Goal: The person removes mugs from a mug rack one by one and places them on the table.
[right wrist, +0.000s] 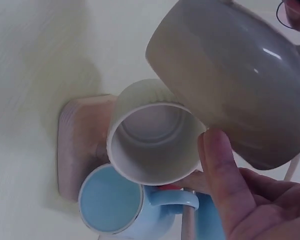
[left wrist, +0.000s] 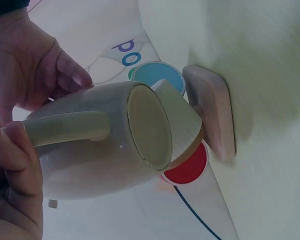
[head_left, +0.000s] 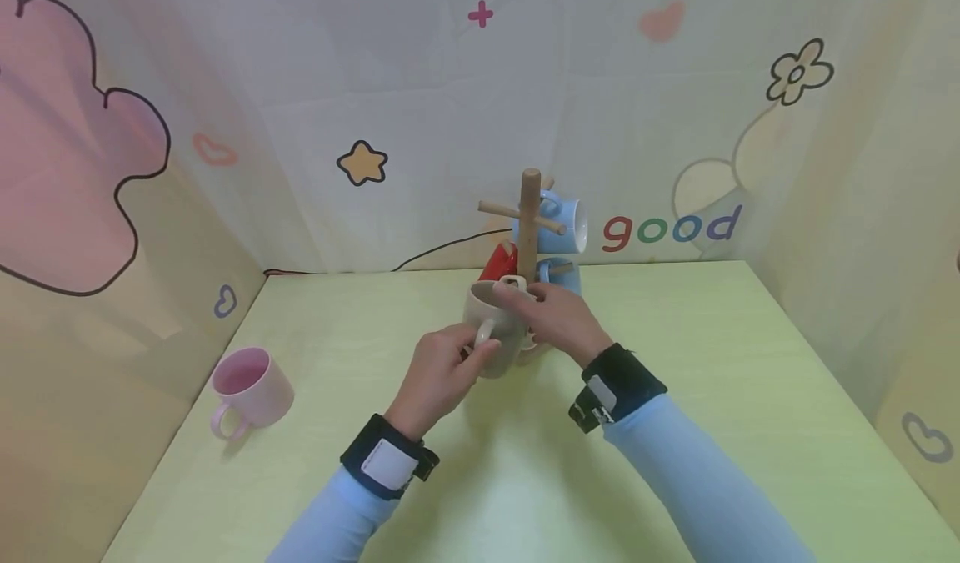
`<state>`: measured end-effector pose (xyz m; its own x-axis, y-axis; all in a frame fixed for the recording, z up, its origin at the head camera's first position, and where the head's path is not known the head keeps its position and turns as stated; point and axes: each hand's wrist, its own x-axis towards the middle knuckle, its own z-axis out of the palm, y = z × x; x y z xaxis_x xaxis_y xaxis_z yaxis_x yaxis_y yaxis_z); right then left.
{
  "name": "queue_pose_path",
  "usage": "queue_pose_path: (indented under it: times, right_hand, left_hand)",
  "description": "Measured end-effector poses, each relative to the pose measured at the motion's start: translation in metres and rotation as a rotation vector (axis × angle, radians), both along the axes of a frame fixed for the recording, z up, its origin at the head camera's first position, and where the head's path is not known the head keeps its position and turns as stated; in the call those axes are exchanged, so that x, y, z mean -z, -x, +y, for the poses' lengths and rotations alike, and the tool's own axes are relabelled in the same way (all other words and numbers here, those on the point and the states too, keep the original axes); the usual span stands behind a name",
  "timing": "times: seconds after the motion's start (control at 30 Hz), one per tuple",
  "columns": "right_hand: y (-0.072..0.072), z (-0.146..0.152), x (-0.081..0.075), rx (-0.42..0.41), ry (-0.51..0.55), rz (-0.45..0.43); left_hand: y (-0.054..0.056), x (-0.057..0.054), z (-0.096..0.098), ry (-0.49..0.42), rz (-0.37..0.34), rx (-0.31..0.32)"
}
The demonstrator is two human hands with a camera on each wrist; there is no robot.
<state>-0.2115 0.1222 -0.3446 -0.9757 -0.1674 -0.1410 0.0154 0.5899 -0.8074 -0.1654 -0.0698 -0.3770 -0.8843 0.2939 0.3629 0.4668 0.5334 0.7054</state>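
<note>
A grey mug [head_left: 495,317] is held tilted in front of a wooden mug tree [head_left: 530,213]. My left hand [head_left: 447,369] pinches its handle, thumb on the near side. With the thumb over the rim and fingers along the outer wall, my right hand [head_left: 558,321] grips the mug from the other side. Its extended finger [right wrist: 222,160] lies against the grey wall in the right wrist view. Just behind hangs a white mug [right wrist: 152,145], its opening facing the right wrist camera. The grey mug's base points toward the tree's wooden base [left wrist: 212,110] in the left wrist view.
On the tree hang a red mug [head_left: 498,263], an upper light blue mug [head_left: 566,228] and a lower blue mug [head_left: 567,275]. A pink mug [head_left: 258,392] stands at the left of the pale green table [head_left: 720,363]. A patterned curtain [head_left: 420,71] closes off the back.
</note>
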Motion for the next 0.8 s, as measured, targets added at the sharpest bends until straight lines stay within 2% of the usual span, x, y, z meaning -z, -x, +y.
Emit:
queue_pose_path:
  times: [0.37,0.6,0.7,0.8]
  right_hand:
    - [0.006,0.024,0.004,0.015,-0.020,-0.010]
    - [0.009,0.046,0.008,0.005,0.008,-0.077]
    - [0.009,0.052,0.010,-0.011,-0.024,-0.090]
    - [0.008,0.056,0.013,-0.027,-0.110,-0.083]
  left_hand:
    - [-0.001,-0.003,-0.014,-0.012,0.028,-0.037]
    - [-0.001,-0.002,-0.027,-0.036,0.028,-0.067]
    - [-0.001,0.000,-0.033,-0.048,0.019,-0.088]
    - [-0.002,0.002,-0.040,-0.054,0.000,-0.116]
